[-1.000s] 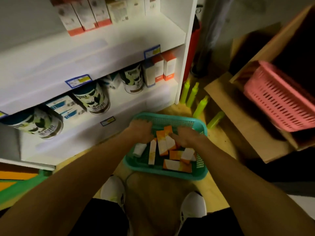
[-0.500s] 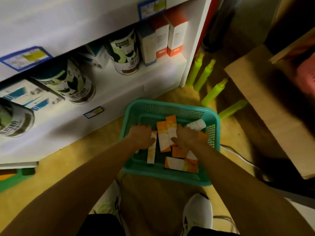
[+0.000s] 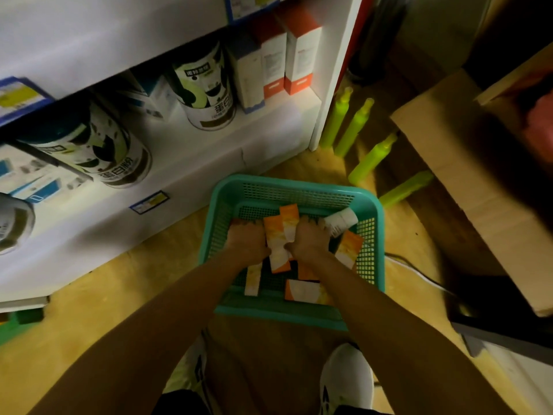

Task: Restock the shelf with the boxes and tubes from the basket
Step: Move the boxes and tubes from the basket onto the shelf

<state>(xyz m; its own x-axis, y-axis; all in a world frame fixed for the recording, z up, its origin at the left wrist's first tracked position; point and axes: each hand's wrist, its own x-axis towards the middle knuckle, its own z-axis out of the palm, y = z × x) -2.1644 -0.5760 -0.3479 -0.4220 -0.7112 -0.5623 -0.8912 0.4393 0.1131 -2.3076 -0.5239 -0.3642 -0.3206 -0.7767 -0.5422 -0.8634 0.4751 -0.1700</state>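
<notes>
While both hands dig into the teal basket (image 3: 377, 235) on the floor below the shelf (image 3: 209, 151), left hand (image 3: 248, 242) and right hand (image 3: 309, 239) curl shut around upright orange-and-white boxes (image 3: 279, 235), a white tube (image 3: 341, 221) alongside, print unreadable.

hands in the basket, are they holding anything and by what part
Both the left hand and right hand press against the long sides of a few orange and white boxes, gathered between them in the teal basket.
</notes>
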